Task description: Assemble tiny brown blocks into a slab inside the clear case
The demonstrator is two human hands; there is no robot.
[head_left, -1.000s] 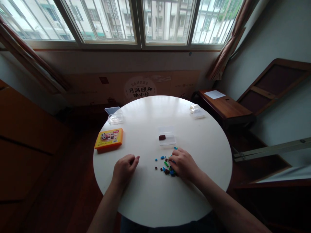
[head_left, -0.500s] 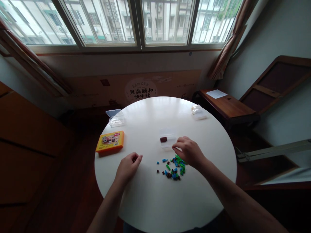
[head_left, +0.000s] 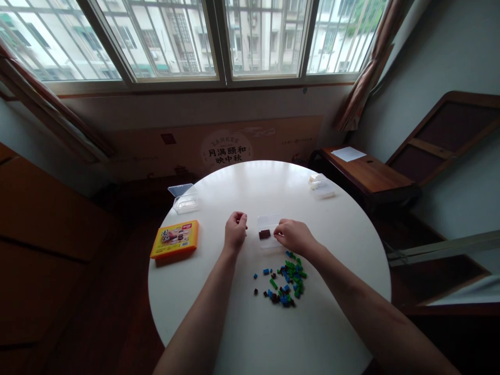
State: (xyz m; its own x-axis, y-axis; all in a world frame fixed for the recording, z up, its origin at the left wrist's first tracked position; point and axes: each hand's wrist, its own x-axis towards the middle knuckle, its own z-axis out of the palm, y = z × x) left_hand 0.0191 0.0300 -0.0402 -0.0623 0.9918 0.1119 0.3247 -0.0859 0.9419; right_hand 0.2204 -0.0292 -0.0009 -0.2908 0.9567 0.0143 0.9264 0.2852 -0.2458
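Note:
A small clear plastic tray (head_left: 269, 223) lies on the round white table (head_left: 242, 333) with brown bricks (head_left: 264, 234) inside it. My right hand (head_left: 295, 237) hovers over the tray's right side with fingers pinched; whatever it holds is too small to see. My left hand (head_left: 235, 232) rests just left of the tray, its fingers curled in. A loose pile of blue, green and brown bricks (head_left: 286, 278) lies nearer to me, below my right wrist.
An orange box (head_left: 175, 238) sits at the table's left edge, with an open clear case (head_left: 184, 198) behind it. Another small clear case (head_left: 322, 185) stands at the far right. A wooden side table (head_left: 367, 174) with a paper sheet stands to the right.
My right hand has gone from the brick pile up to the clear tray. My left hand has moved forward and right to the tray's left side.

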